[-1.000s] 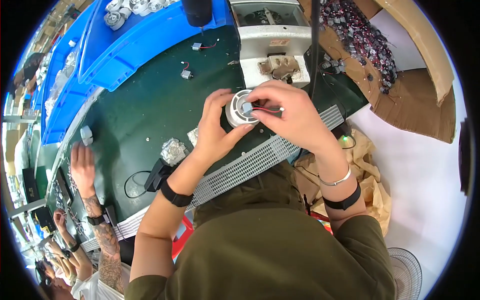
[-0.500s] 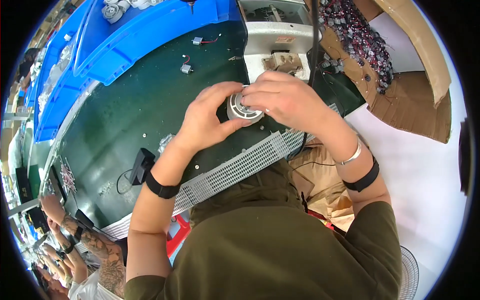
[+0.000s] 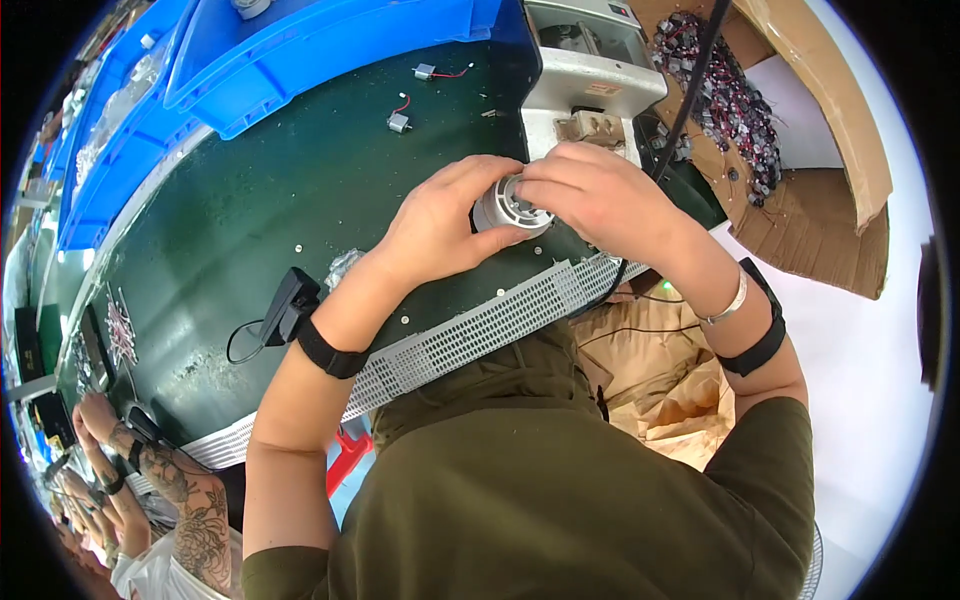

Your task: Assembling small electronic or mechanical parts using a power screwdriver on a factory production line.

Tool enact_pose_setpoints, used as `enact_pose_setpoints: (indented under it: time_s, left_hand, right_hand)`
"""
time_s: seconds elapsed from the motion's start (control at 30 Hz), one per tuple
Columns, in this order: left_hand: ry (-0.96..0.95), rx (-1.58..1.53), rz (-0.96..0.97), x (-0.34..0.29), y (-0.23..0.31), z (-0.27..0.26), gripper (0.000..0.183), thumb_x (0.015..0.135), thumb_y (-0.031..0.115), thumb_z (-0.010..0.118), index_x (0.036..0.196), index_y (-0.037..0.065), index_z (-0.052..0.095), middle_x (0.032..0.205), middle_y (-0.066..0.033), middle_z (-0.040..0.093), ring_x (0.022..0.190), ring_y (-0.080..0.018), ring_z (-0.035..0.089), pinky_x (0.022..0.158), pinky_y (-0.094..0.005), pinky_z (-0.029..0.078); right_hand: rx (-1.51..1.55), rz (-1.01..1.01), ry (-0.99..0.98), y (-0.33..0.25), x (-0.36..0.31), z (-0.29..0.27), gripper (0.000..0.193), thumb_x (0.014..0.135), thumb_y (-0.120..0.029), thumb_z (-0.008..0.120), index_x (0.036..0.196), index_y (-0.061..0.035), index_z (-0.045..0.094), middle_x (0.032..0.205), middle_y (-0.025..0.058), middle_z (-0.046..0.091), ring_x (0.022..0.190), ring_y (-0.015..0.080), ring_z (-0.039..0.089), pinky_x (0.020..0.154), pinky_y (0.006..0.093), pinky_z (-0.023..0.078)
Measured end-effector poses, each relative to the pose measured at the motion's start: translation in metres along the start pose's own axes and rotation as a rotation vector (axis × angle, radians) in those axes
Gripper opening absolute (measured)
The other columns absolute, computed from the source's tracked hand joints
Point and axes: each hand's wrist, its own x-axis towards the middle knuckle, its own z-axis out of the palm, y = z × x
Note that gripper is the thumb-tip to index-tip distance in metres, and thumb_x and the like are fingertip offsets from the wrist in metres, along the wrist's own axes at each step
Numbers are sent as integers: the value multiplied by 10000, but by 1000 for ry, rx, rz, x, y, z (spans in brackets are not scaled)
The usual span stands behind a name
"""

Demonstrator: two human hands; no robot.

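Note:
A round, pale grey plastic housing (image 3: 513,216) with a ringed, slotted open face sits between my hands, low over the green tabletop. My left hand (image 3: 440,220) wraps its left side, thumb along the near rim and fingers along the far rim. From the right, my right hand (image 3: 605,200) reaches over the housing, its fingers bent together at the inner ring. What those fingertips pinch, if anything, is hidden behind them. Two small motors lie beyond my hands: one motor (image 3: 399,122) with a red lead, another motor (image 3: 425,72) farther back.
A grey bench machine (image 3: 590,80) stands just beyond my right hand, a black cable (image 3: 690,95) beside it. Blue bins (image 3: 330,75) line the far left. A cardboard box (image 3: 830,215) holds many wired motors. Perforated metal strip (image 3: 470,325) edges the table; a co-worker's tattooed arm (image 3: 205,520) is at left.
In the picture, my hands and the housing sit a little farther right, as the whole view has shifted. My right fingers have moved slightly on the housing; my left hand keeps its hold.

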Motion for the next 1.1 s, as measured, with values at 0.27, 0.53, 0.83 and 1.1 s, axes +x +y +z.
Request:
enact_pose_setpoints:
  time_s: [0.27,0.53,0.83,1.1]
  left_hand:
    - [-119,62,67,9,-5,-16,543,639,161,799,1127,50,591,1126,-129,613,1021,-313,592,883,-373,479]
    - [0,331,270,-7,2,0,434,683,232,768,1065,80,629,1142,-139,567,975,-317,582,812,-397,484]
    - [88,340,236,-7,2,13,315,717,244,752,994,114,677,1138,-116,597,933,-270,622,788,-377,514]
    - [119,333,183,-10,1,11,306,693,237,770,964,116,694,1127,-114,616,917,-280,636,756,-355,529]
  right_hand:
    - [-17,-78,-43,-5,-3,-2,366,637,-29,632,1002,4,618,1004,91,613,911,247,581,758,345,515]
    - [418,441,725,16,52,-48,690,779,-181,738,1347,23,403,1403,172,373,1307,265,375,1042,399,364]
    - [1277,261,721,63,159,-107,350,784,-121,745,1066,-45,552,886,27,588,802,115,562,724,256,470]
    - [1422,314,911,9,75,-93,164,818,-116,614,831,46,594,759,131,584,654,212,567,642,288,479]
